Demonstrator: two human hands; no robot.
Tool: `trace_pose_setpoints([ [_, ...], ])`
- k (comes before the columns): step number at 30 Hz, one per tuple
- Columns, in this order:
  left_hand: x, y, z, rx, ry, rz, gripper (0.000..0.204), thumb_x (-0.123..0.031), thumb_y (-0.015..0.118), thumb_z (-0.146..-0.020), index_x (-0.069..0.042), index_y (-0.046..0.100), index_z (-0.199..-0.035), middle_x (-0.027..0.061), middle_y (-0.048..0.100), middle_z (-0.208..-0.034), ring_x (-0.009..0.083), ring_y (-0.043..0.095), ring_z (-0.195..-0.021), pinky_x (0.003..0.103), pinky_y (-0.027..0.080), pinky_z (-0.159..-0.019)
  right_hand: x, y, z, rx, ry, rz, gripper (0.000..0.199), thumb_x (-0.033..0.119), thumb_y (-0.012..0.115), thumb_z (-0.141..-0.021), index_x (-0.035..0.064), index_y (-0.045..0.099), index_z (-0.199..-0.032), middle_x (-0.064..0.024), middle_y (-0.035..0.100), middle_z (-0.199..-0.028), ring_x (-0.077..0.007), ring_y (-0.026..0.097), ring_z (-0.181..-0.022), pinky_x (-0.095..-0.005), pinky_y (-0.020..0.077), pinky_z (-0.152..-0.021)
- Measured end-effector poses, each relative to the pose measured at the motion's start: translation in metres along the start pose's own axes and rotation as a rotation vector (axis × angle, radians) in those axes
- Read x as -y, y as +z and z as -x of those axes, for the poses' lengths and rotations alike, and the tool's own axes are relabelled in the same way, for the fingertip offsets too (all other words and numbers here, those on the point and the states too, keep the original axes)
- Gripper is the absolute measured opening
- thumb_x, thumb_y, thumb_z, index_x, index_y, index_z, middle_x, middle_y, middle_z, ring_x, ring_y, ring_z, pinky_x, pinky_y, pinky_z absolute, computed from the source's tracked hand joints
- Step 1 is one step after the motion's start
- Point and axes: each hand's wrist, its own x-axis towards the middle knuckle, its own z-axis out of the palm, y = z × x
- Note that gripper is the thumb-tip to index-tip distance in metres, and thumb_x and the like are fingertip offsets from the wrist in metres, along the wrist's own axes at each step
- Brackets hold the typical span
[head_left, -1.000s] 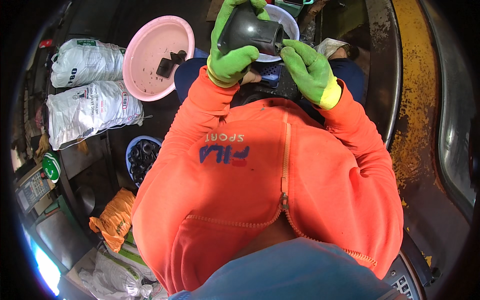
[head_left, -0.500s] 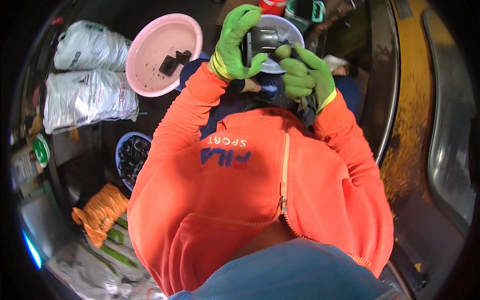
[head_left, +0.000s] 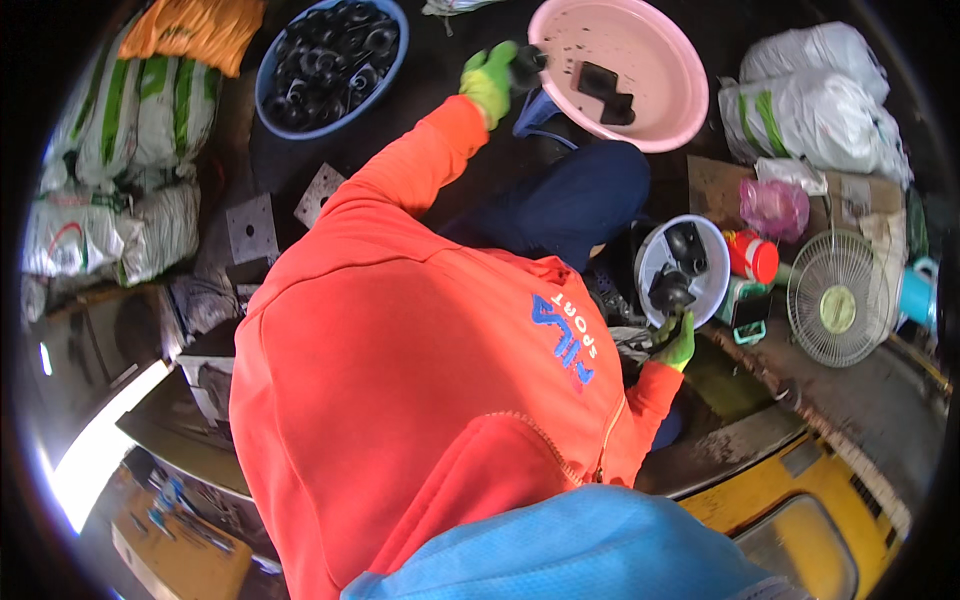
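Big orange jacket (head_left: 400, 380) fills the middle of the view, the person bent over the floor (head_left: 470, 120) with arms spread wide. Stacked white sacks (head_left: 120, 170) with green stripes sit at the far left, more white bags (head_left: 810, 100) at the far right.

Far and centre-right, the pink basin (head_left: 640, 75) lies on the floor with two black blocks (head_left: 605, 85) inside it. Far left of that, the blue basin (head_left: 335, 60) is heaped with black rubber parts. On the right, a small fan (head_left: 838, 297) lies tipped back, just beside a red-capped container (head_left: 752, 255).

Now the hands. The left hand (head_left: 490, 80), in a green glove, reaches out to the near-left rim of the pink basin, fingers (head_left: 505, 60) wrapped around a small dark part (head_left: 527, 62) held right at that rim. The right hand (head_left: 676, 342), also green-gloved, is low on the right at the near edge of the white bucket (head_left: 655, 262); its fingers look closed on a black rubber piece (head_left: 670, 290) at the bucket's mouth, though the grip itself is partly hidden. Another black piece (head_left: 688, 246) rests inside the bucket, just beyond it.
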Motion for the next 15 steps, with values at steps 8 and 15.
trace_pose_setpoints([
  [8,0.078,-0.233,-0.059,0.126,-0.243,-1.958,0.029,-0.028,0.062,-0.085,-0.011,0.070,-0.109,0.0174,0.067,-0.115,0.0331,0.063,-0.109,0.041,0.051,-0.091,0.003,-0.022,-0.004,-0.124,0.199,-0.089,0.032,0.042,0.050,-0.098,0.0141,0.064,-0.102,0.0042,0.049,-0.060,-0.0114,0.041,-0.045,-0.0268,0.0326,-0.040],
  [15,0.015,-0.261,-0.156,-0.418,0.216,-1.576,0.043,-0.034,0.036,-0.099,-0.007,0.067,-0.111,0.0195,0.069,-0.099,0.0369,0.067,-0.092,0.048,0.052,-0.082,0.009,-0.007,0.008,-0.111,0.174,0.047,0.031,0.041,0.052,-0.097,0.0125,0.062,-0.101,0.0037,0.049,-0.061,-0.0111,0.041,-0.046,-0.0263,0.0323,-0.041],
])
